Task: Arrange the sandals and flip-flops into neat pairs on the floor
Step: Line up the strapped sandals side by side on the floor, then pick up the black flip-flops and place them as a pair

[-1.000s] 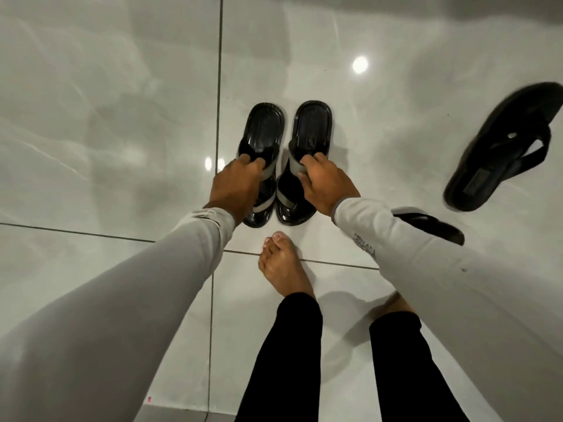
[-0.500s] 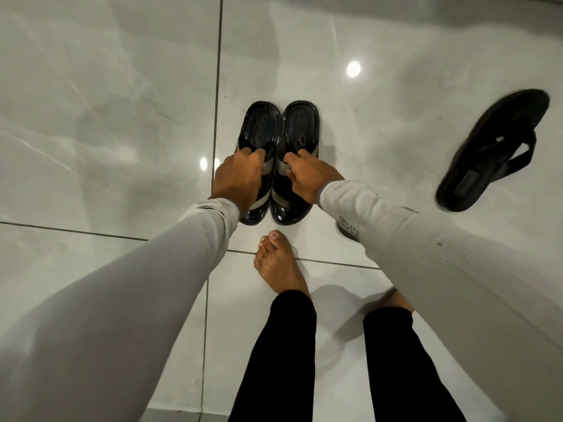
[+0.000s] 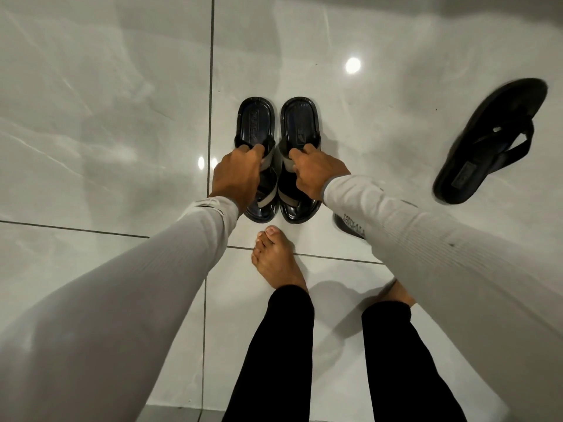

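Sandals squared up on the tiles

Left hand [image 3: 236, 175] and right hand [image 3: 313, 172] each pinch a strap of the black slide sandals [image 3: 300, 123], side by side on the floor [image 3: 106, 117]. Light, stiff-soled, glossy; straps probably offer the surest hold. A flip-flop [image 3: 487, 147] lies well apart.

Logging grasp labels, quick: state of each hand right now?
Left hand: closed on the strap of the left sandal.
Right hand: closed on the strap of the right sandal.

left: bare floor [image 3: 91, 132] | right: flip-flop [image 3: 490, 141] (tilted) obstructs
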Tool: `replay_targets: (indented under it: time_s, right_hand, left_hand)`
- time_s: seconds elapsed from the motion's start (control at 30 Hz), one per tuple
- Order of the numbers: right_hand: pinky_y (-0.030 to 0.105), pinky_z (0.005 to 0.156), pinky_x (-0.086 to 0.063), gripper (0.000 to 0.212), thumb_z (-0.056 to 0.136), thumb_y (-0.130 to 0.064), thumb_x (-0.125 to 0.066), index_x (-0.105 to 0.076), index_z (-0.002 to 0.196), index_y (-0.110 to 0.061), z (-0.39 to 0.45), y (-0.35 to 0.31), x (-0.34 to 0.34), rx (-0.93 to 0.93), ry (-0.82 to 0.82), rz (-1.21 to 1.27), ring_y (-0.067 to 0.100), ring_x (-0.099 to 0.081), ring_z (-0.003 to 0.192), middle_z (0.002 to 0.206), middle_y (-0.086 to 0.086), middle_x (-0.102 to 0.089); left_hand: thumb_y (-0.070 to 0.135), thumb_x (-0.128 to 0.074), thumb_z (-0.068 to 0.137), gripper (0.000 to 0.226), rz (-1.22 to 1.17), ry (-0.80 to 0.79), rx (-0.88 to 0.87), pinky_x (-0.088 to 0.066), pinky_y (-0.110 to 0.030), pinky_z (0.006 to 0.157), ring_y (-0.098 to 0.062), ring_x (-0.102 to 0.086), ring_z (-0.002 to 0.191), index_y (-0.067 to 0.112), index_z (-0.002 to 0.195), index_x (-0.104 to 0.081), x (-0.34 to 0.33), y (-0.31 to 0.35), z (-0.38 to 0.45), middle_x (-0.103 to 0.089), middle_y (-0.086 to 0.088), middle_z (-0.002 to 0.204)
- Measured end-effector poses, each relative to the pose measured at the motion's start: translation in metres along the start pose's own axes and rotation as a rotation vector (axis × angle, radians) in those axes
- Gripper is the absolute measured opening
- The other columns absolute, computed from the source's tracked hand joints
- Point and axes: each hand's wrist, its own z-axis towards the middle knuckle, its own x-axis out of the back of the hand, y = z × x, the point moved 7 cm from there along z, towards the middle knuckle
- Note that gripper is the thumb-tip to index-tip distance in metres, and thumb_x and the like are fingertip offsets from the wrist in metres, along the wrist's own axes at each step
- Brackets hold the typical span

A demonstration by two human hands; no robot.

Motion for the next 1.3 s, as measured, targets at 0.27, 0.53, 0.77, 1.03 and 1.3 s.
replay_targets:
  time_s: [0.27,0.53,0.77,1.03,1.3]
  right_hand:
    - [0.042,0.079,-0.052,0.04,0.097,-0.022,-0.052,-0.044,0.136,-0.018,-0.01,0.0,0.002,0.014,0.144,0.095,0.04,-0.063,0.101,0.138,0.011,-0.044]
    - [0.048,0.101,-0.04,0.072,0.092,-0.018,-0.057,-0.024,0.156,-0.021,-0.088,0.131,0.01,-0.256,0.307,-0.117,0.039,-0.045,0.131,0.161,0.015,-0.025]
    - [0.052,0.102,-0.041,0.075,0.088,-0.024,-0.064,-0.028,0.153,-0.013,-0.14,0.289,0.025,-0.528,0.414,-0.04,0.041,-0.045,0.13,0.152,0.021,-0.034]
    - [0.052,0.103,-0.044,0.072,0.093,-0.032,-0.061,-0.025,0.155,-0.021,-0.121,0.374,0.052,-0.492,0.454,0.132,0.04,-0.047,0.13,0.149,0.017,-0.038]
    - [0.05,0.1,-0.046,0.067,0.092,-0.029,-0.06,-0.029,0.152,-0.028,-0.109,0.39,0.068,-0.486,0.408,0.215,0.039,-0.047,0.13,0.145,0.015,-0.042]
  left_hand:
    - [0.021,-0.051,0.102,0.028,0.044,0.021,0.024,-0.054,-0.046,0.08,-0.039,-0.064,0.101,0.006,0.126,-0.057,0.007,0.007,-0.008,-0.056,-0.018,0.127]
    - [0.043,-0.05,0.095,0.061,0.258,0.107,-0.057,-0.044,-0.048,0.09,-0.038,-0.054,0.117,0.015,0.149,-0.041,-0.01,0.089,-0.027,-0.049,-0.018,0.142]
    - [0.038,-0.059,0.093,0.052,0.1,-0.197,-0.151,-0.048,-0.045,0.086,-0.036,-0.056,0.116,0.018,0.139,-0.044,-0.112,0.243,-0.029,-0.051,-0.013,0.133]
    - [0.05,-0.063,0.091,0.06,-0.26,-0.277,0.381,-0.052,-0.048,0.088,-0.043,-0.063,0.113,0.007,0.13,-0.048,-0.176,0.305,-0.025,-0.061,-0.018,0.126]
    - [0.018,-0.057,0.097,0.022,-0.617,-0.247,0.475,-0.056,-0.045,0.091,-0.042,-0.071,0.095,0.005,0.114,-0.058,-0.174,0.303,0.009,-0.064,-0.025,0.115]
